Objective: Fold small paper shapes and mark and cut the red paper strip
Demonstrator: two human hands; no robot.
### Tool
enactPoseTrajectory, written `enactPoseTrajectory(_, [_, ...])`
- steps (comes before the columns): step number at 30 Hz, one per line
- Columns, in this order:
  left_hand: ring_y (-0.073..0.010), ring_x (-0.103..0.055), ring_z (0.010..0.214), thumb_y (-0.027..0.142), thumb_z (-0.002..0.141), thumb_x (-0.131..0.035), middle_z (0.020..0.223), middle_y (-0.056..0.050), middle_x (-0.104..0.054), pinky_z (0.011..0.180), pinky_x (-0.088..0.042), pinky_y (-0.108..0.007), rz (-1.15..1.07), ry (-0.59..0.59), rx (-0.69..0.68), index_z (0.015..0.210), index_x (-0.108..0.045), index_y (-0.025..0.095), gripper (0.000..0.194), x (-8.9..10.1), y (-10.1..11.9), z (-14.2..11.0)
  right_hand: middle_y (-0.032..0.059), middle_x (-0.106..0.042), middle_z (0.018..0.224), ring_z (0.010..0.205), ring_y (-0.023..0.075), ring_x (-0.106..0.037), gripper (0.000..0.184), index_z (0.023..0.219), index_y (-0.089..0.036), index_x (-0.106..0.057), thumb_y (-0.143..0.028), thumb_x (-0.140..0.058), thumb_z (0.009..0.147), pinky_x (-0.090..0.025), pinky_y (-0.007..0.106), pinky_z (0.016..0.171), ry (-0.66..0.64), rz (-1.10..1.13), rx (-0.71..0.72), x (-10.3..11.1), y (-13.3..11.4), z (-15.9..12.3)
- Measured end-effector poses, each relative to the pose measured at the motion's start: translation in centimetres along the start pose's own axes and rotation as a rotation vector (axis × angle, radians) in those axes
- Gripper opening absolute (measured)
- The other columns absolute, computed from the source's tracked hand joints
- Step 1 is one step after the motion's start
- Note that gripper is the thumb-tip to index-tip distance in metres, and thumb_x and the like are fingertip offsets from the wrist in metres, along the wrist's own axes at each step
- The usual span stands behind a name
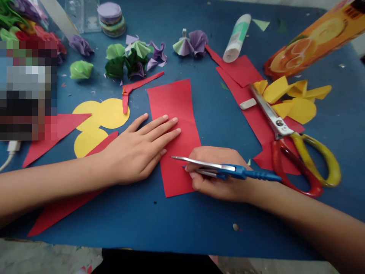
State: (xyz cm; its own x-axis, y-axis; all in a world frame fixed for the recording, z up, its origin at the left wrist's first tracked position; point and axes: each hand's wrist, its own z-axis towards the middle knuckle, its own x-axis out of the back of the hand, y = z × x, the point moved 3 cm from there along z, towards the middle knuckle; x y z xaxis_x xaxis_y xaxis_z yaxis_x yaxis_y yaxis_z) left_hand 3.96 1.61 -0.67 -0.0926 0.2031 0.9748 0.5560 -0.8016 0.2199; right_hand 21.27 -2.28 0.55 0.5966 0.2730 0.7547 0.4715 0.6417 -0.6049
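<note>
A red paper strip (pixel 173 101) lies lengthwise before me on the blue table. My left hand (pixel 142 148) rests flat with fingers stretched over the strip's left side. Over its lower right edge, my right hand (pixel 213 167) pinches a drawing compass (pixel 234 171) with a blue body and metal legs. One metal leg points left above the paper, while the other leg's tip is down near my fingertips; whether it touches the paper I cannot tell. Beside my left hand are yellow paper circles (pixel 111 114) and a narrow folded red piece (pixel 142 83).
Large scissors (pixel 281 127) with red and yellow handles lie on red paper at right, beside yellow paper pieces (pixel 302 110). Behind are a glue stick (pixel 237 38), an orange printed container (pixel 308 42), crumpled paper flowers (pixel 125 61) and a round stacked tub (pixel 111 19). A white cable (pixel 11 152) enters left.
</note>
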Motion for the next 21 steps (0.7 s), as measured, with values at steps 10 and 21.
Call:
enactPoseTrajectory(10, [-0.0202,-0.022,0.139,0.028,0.094,-0.022,0.149,-0.003,-0.027,0.114,-0.014,-0.044,0.030,0.039,0.014,0.141,-0.030,0.020,0.048,0.0,0.3,-0.2,-0.0009,-0.057,0.065,0.061,0.0096,-0.053,0.013,0.073,-0.020,-0.052,-0.011,-0.045,0.079,-0.044,0.021,0.059,-0.133,0.087,0.092,-0.2,-0.2,-0.4])
enactPoseTrajectory(21, [-0.0222,-0.023,0.138,0.030,0.093,-0.025,0.150,-0.003,-0.026,0.114,-0.012,-0.044,-0.026,0.057,0.016,0.142,-0.027,0.022,0.049,-0.4,0.0,-0.1,-0.0004,-0.061,0.067,0.063,0.0106,-0.056,0.013,0.075,-0.020,-0.055,-0.012,-0.046,0.079,-0.046,0.022,0.060,-0.106,0.061,0.038,-0.4,0.1,-0.2])
